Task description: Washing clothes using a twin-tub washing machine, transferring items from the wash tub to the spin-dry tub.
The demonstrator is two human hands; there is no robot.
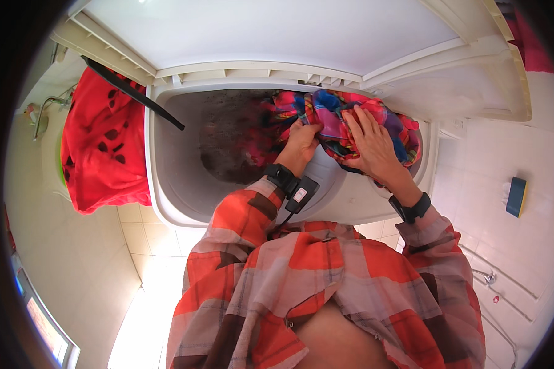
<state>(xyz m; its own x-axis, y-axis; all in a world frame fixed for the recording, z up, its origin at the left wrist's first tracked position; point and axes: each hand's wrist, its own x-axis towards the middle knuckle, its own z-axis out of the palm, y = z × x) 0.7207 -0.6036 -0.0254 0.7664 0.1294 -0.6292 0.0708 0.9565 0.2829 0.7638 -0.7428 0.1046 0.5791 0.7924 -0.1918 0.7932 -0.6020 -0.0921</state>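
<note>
A wet, multicoloured plaid cloth (332, 120) is bunched over the right-hand tub of a twin-tub washing machine (150, 157). Its left end trails into dark, foamy water (231, 133) in the larger wash tub (180, 180). My left hand (302, 140) pinches the cloth near the divider between the tubs, thumb against the fabric. Flat on top of the bundle lies my right hand (371, 140), fingers spread and pointing away from me. The bundle hides most of the smaller tub's opening.
Raised lids (267, 37) stand behind the tubs. A black bar (134, 94) juts over the wash tub's left rim. Red fabric with dark marks (106, 147) is heaped at left, near a metal tap (44, 113). A sponge (516, 197) appears at right, above a wall faucet (488, 278).
</note>
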